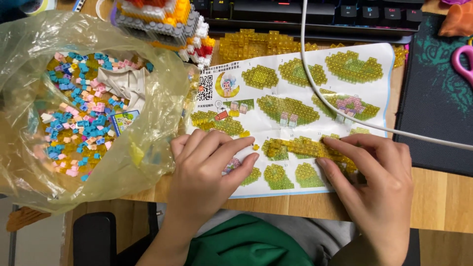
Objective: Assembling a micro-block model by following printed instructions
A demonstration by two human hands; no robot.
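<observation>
My left hand [207, 170] rests on the instruction sheet [295, 79], pinching a tiny yellow brick [255, 147] between thumb and forefinger. My right hand [374, 184] presses on a long strip of translucent yellow bricks [300, 147] that lies across the sheet's lower half; forefinger and thumb hold its right end. The small brick sits just left of the strip, a little apart from it.
A clear plastic bag [29, 162] with several blue, pink and yellow bricks lies at the left. A built multicoloured block model [162, 22] and a flat yellow brick plate [256, 44] stand behind the sheet. A keyboard [315, 15], white cable [308, 74] and dark mat [436, 98] lie beyond.
</observation>
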